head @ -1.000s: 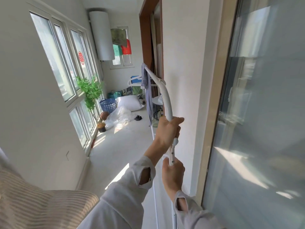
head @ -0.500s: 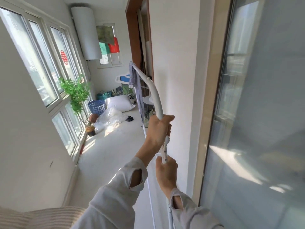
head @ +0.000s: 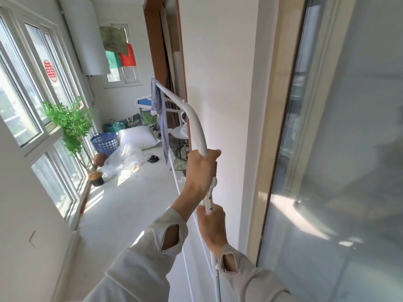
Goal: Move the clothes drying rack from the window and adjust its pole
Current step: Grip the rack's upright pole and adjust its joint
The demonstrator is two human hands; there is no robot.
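Note:
The white clothes drying rack stands against the wall on the right of a narrow balcony. Its curved upper pole bends down into an inner tube with small holes. A grey-blue cloth hangs over the top bar. My left hand grips the lower end of the curved pole, just above a white knob. My right hand grips the upright below the holed tube. The rack's lower legs run out of view beneath my sleeves.
Large windows line the left side. A green plant in a pot, a blue basket, a white pillow, plastic sheeting and a small dark item lie at the far end. A glass sliding door is at the right.
The view has shifted left and downward along the balcony. Both hands keep their grip on the pole, with a little more of the holed inner tube showing between them.

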